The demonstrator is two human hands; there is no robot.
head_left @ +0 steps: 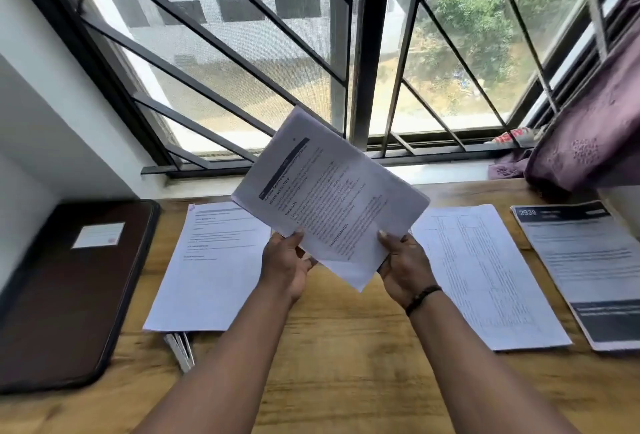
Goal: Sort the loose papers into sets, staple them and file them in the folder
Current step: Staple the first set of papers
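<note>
Printed white paper sheets (332,198), a thin sheaf with black text, are held up in the air above the middle of the wooden desk (346,364), tilted, with their long axis running from near right up to far left. Left hand (285,265) pinches the near-left edge, thumb on top. Right hand (403,265) grips the near corner, thumb on the printed face.

Three sorted piles lie flat on the desk: a white text pile (207,271) to the left, a white tabled pile (485,277) to the right, and a dark-banded pile (585,267) at far right. Left pile lies just beside the left hand; both right piles sit nearer the right hand.

Dark brown zip folder (69,291) lies closed at far left, apart from the piles. Judgement: sorting is under way; no stapler can be made out.
</note>
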